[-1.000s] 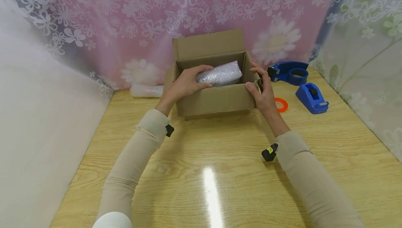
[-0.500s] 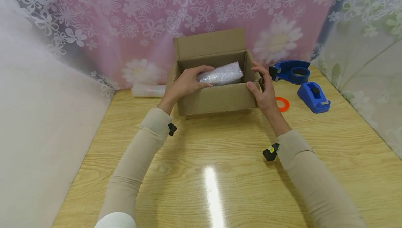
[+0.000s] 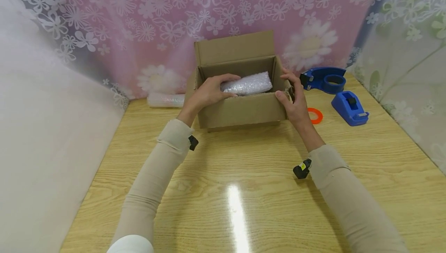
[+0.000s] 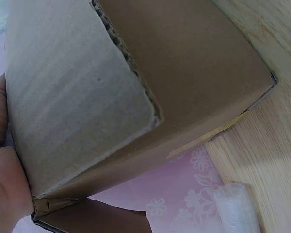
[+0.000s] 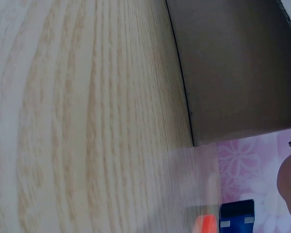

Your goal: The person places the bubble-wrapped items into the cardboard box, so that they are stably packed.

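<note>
A brown cardboard box (image 3: 244, 110) stands on the table near the curtain, its back flap upright and its front side facing me. A parcel in bubble wrap (image 3: 249, 84) lies tilted inside, its right end higher. My left hand (image 3: 210, 91) holds the parcel's left end between thumb and fingers, over the box's front left rim. With thumb in front and fingers behind, my right hand (image 3: 295, 102) grips the box's right front corner. The left wrist view shows the box's side flap (image 4: 77, 97) hanging outward; the parcel is hidden there.
To the right stand a dark blue tape gun (image 3: 325, 81) and a blue tape dispenser (image 3: 350, 108), with an orange tape roll (image 3: 315, 116) beside the box. A roll of bubble wrap (image 3: 165, 100) lies left of it. A floral curtain (image 3: 150, 24) hangs behind.
The parcel's right end has sunk slightly lower into the box. Both hands keep their holds; the whole scene has shifted a little to the right in the head view.
</note>
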`<state>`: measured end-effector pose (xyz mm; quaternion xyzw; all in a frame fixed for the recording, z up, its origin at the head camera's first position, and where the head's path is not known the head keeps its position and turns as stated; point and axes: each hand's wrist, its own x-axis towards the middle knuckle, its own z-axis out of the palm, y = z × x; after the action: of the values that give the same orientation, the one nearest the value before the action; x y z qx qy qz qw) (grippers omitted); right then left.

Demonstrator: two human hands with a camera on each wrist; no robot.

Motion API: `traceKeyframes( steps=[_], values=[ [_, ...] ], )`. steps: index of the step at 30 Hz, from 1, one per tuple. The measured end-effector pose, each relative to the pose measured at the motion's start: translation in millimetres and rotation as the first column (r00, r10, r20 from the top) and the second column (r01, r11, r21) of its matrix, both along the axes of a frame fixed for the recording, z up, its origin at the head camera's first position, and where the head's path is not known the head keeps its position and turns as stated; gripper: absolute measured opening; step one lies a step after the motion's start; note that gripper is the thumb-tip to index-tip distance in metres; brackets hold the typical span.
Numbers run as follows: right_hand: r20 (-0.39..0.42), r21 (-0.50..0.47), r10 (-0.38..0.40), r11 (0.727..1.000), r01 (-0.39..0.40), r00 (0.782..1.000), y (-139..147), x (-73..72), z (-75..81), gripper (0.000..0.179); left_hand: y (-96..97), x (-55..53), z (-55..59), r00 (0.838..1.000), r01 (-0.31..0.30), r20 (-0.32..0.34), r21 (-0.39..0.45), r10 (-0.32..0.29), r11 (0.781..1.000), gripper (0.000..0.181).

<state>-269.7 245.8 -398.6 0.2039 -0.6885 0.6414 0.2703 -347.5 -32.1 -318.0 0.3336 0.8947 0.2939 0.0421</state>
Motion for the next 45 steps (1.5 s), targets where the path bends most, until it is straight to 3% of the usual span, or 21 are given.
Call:
traceKeyframes(
  steps=[7, 12, 25, 29, 35, 40, 45],
  values=[
    [0.012, -0.002, 0.012, 1.000, -0.012, 1.000, -1, 0.1, 0.4, 0.048, -0.9, -1.2, -0.2, 0.999, 0.030, 0.037, -0.009, -0.030, 1.000, 0.058],
    [0.003, -0.015, 0.022, 1.000, -0.022, 1.000, -1, 0.4, 0.8, 0.048, -0.8, -3.5, -0.9, 0.999, 0.043, 0.029, -0.015, -0.043, 0.999, 0.059],
    [0.010, 0.003, 0.013, 1.000, -0.013, 1.000, -1, -1.2, 1.7, 0.048, -1.5, 0.5, -0.8, 0.999, -0.001, 0.035, 0.025, 0.000, 1.000, 0.057],
    [0.012, 0.001, 0.010, 1.000, -0.010, 1.000, -1, 0.0, 1.5, 0.048, -4.3, 2.2, 1.6, 0.999, -0.006, 0.047, 0.085, 0.002, 0.996, 0.055],
    [0.025, -0.009, 0.018, 1.000, -0.017, 1.000, -2, 0.1, -0.3, 0.049, -20.7, 2.1, 11.6, 0.999, -0.040, 0.018, 0.108, 0.038, 0.993, 0.056],
    [0.023, -0.012, 0.015, 1.000, -0.015, 1.000, -2, -0.6, -0.3, 0.049, -42.8, -0.6, 23.2, 0.998, -0.048, 0.047, 0.173, 0.040, 0.984, 0.056],
    [0.007, -0.011, 0.010, 1.000, -0.010, 1.000, -2, -2.3, -0.3, 0.048, -70.3, -10.7, 26.5, 0.988, -0.156, 0.041, 0.201, 0.150, 0.967, 0.055]
  ],
)
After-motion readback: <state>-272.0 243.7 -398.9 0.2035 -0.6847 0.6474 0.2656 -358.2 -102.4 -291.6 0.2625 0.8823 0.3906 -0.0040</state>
